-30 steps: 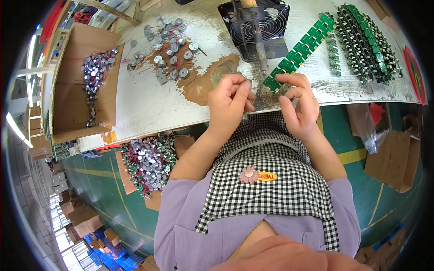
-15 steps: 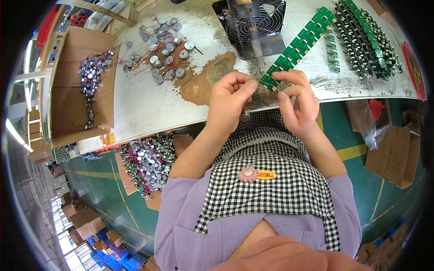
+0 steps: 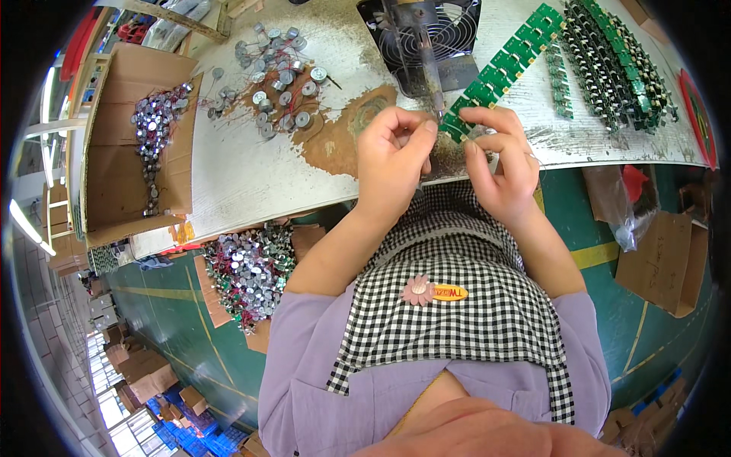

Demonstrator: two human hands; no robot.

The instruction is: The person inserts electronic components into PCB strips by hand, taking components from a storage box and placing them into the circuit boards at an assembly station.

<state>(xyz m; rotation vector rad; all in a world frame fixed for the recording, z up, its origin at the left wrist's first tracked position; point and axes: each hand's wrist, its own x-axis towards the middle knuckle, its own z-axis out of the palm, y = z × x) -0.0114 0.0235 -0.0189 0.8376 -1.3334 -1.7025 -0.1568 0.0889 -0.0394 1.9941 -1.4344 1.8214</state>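
My left hand (image 3: 392,156) is closed in a pinch just left of the soldering iron's (image 3: 432,80) tip. What sits between its thumb and fingers is hidden. My right hand (image 3: 504,164) has its thumb and index finger at the near end of a long green circuit board strip (image 3: 499,75), gripping its edge. The strip slants up to the right, its near end close to the iron tip. A thin dark wire curves beside the right hand's knuckles.
Small round motors (image 3: 285,76) with red wires lie on the worn table (image 3: 251,179), left of a black fan (image 3: 457,38). More fill a cardboard box (image 3: 99,152) and a heap (image 3: 247,274) below. Stacked green boards (image 3: 620,68) stand at right, near the edge.
The right hand and the board strip have shifted slightly up and away. The left hand has turned a little, and the round grey part seen under it is now out of sight.
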